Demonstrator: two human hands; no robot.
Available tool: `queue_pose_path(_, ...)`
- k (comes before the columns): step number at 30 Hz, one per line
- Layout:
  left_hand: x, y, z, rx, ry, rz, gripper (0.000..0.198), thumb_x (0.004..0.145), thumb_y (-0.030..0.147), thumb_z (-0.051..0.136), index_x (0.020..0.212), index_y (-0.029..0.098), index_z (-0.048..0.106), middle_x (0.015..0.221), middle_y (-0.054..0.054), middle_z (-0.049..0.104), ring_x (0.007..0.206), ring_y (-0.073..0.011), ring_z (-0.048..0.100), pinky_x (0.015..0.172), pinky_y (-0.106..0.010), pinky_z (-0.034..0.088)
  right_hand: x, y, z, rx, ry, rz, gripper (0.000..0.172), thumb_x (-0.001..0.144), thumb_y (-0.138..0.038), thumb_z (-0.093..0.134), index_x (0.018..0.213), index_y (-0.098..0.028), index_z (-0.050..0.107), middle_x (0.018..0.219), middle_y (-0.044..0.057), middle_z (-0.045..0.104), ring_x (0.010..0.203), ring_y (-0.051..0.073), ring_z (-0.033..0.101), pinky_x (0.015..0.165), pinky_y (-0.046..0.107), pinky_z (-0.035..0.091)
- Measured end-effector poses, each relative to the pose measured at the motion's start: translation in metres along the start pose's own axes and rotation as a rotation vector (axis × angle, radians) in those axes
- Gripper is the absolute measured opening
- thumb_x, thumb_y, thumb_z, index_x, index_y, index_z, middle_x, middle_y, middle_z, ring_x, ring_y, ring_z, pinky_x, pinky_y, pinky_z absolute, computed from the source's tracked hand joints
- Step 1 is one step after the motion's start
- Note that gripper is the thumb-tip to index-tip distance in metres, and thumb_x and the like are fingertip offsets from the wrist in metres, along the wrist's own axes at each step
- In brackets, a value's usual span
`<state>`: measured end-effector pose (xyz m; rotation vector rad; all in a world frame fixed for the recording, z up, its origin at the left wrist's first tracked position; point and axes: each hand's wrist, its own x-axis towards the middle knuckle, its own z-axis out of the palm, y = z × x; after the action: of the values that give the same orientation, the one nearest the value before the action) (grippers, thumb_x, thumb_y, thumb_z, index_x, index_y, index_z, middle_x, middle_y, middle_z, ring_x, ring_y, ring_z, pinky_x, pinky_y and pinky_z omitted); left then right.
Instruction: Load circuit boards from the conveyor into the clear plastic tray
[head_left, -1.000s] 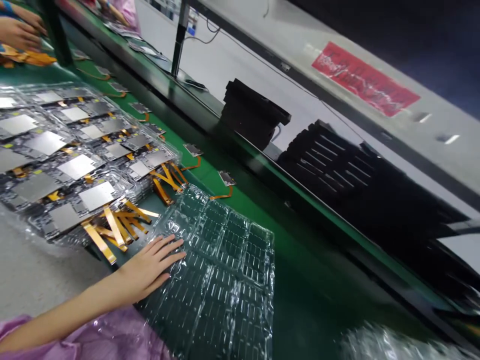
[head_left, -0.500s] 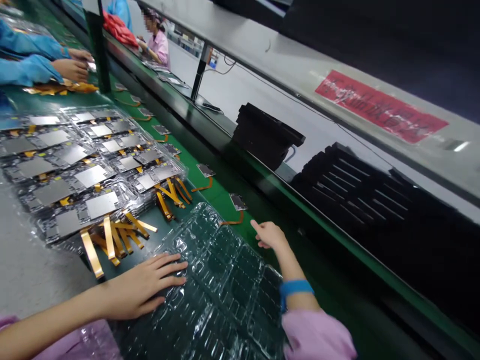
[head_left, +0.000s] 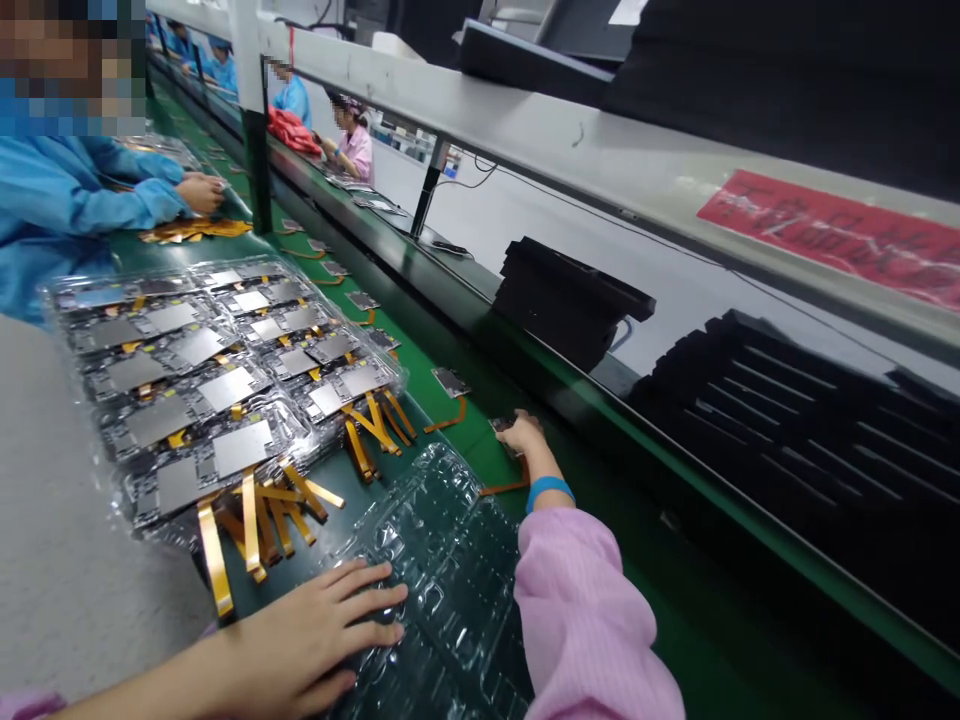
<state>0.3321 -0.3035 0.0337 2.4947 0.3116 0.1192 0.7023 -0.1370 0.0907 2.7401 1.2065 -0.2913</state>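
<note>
My left hand (head_left: 337, 625) lies flat with fingers spread on a clear plastic blister tray (head_left: 431, 540), whose moulded pockets hold nothing that I can see. Reaching out over the green conveyor belt, my right hand (head_left: 523, 434) has its fingers closed on the edge of a small circuit board (head_left: 502, 425). An orange flex cable (head_left: 504, 489) trails from that board on the belt; the hand covers part of it. To the left sits a filled blister tray (head_left: 296, 440) of boards with silver shields, and several gold flex cables (head_left: 259, 520) hang over its near edge.
More boards with cables, such as one circuit board (head_left: 450, 381), lie in a row along the belt. A co-worker's blue sleeve (head_left: 112, 200) and hands are at the far left, by a pile of flex cables (head_left: 195, 230). Black slotted trays (head_left: 780, 400) stand beyond the belt.
My right hand has reached forward onto a board on the belt, closing its fingers there. My left hand stays flat on the clear tray. The view has shifted, showing more of the co-worker.
</note>
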Motion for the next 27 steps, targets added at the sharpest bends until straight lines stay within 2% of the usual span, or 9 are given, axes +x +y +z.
queue_pose_path(3, 0.002, 0.0, -0.001, -0.043, 0.006, -0.001, 0.076, 0.081, 0.01, 0.052, 0.149, 0.037, 0.03, 0.16, 0.006, 0.023, 0.149, -0.0273, 0.02, 0.12, -0.058, 0.025, -0.001, 0.0, -0.001, -0.029, 0.035, 0.059, 0.048, 0.104, -0.046, 0.061, 0.135, -0.011, 0.051, 0.135, 0.016, 0.044, 0.119, 0.032, 0.047, 0.098, 0.046, 0.047)
queue_pose_path(6, 0.001, 0.002, -0.001, -0.086, 0.023, -0.014, 0.075, 0.081, 0.01, 0.052, 0.148, 0.036, 0.032, 0.16, 0.005, 0.025, 0.148, -0.0268, 0.021, 0.121, -0.057, 0.024, -0.001, -0.008, 0.004, -0.043, -0.055, 0.153, 0.055, 0.107, -0.061, 0.046, 0.119, -0.009, 0.061, 0.116, 0.015, 0.056, 0.109, 0.029, 0.055, 0.091, 0.045, 0.051)
queue_pose_path(8, -0.001, 0.004, -0.004, -0.127, 0.03, -0.027, 0.072, 0.082, 0.01, 0.052, 0.147, 0.036, 0.033, 0.159, 0.005, 0.026, 0.148, -0.0267, 0.022, 0.121, -0.057, 0.024, 0.001, -0.013, 0.007, -0.049, -0.115, 0.202, 0.06, 0.105, -0.066, 0.045, 0.115, -0.009, 0.062, 0.113, 0.015, 0.058, 0.105, 0.029, 0.057, 0.087, 0.044, 0.054)
queue_pose_path(12, 0.0, 0.0, -0.02, -0.276, 0.067, -0.031, 0.044, 0.094, 0.021, 0.05, 0.136, 0.033, 0.049, 0.152, 0.002, 0.04, 0.145, -0.0229, 0.029, 0.12, -0.047, 0.029, 0.007, -0.012, 0.01, -0.062, -0.147, 0.265, 0.065, 0.101, -0.069, 0.052, 0.122, -0.008, 0.059, 0.128, 0.018, 0.05, 0.111, 0.03, 0.054, 0.086, 0.041, 0.054)
queue_pose_path(14, 0.01, -0.006, -0.033, -0.33, 0.162, -0.057, 0.031, 0.099, 0.028, 0.045, 0.129, 0.03, 0.055, 0.145, 0.0, 0.048, 0.139, -0.0202, 0.037, 0.119, -0.042, 0.031, 0.011, -0.005, 0.01, -0.067, -0.169, 0.255, 0.063, 0.1, -0.068, 0.056, 0.122, -0.01, 0.06, 0.128, 0.017, 0.05, 0.114, 0.03, 0.052, 0.089, 0.042, 0.053)
queue_pose_path(17, 0.04, -0.017, -0.049, -0.31, 0.408, -0.157, 0.029, 0.103, 0.035, 0.038, 0.12, 0.025, 0.059, 0.132, -0.004, 0.057, 0.127, -0.0185, 0.049, 0.113, -0.038, 0.037, 0.017, 0.008, 0.012, -0.072, -0.177, 0.217, 0.058, 0.1, -0.065, 0.059, 0.121, -0.011, 0.061, 0.127, 0.016, 0.051, 0.118, 0.031, 0.05, 0.094, 0.044, 0.05)
queue_pose_path(19, 0.069, -0.024, -0.057, -0.217, 0.499, -0.294, 0.033, 0.103, 0.038, 0.036, 0.119, 0.02, 0.058, 0.124, -0.008, 0.059, 0.118, -0.0206, 0.054, 0.107, -0.039, 0.042, 0.02, 0.018, 0.013, -0.072, -0.149, 0.198, 0.059, 0.099, -0.064, 0.062, 0.125, -0.011, 0.059, 0.131, 0.017, 0.048, 0.118, 0.031, 0.049, 0.095, 0.044, 0.049)
queue_pose_path(23, 0.127, -0.033, -0.065, 0.077, 0.41, -0.582, 0.043, 0.095, 0.04, 0.05, 0.126, 0.009, 0.053, 0.122, -0.017, 0.056, 0.116, -0.0321, 0.054, 0.096, -0.046, 0.049, 0.021, 0.047, 0.012, -0.044, -0.057, 0.106, 0.06, 0.097, -0.051, 0.072, 0.137, -0.012, 0.05, 0.14, 0.017, 0.039, 0.116, 0.031, 0.05, 0.096, 0.044, 0.049)
queue_pose_path(27, 0.167, -0.043, -0.065, 0.088, 0.381, -0.606, 0.047, 0.091, 0.037, 0.058, 0.128, 0.008, 0.053, 0.122, -0.017, 0.056, 0.113, -0.0336, 0.057, 0.091, -0.042, 0.051, 0.014, 0.074, 0.007, -0.008, 0.04, 0.061, 0.05, 0.101, -0.036, 0.069, 0.142, -0.019, 0.046, 0.145, 0.012, 0.032, 0.124, 0.031, 0.043, 0.101, 0.044, 0.045)
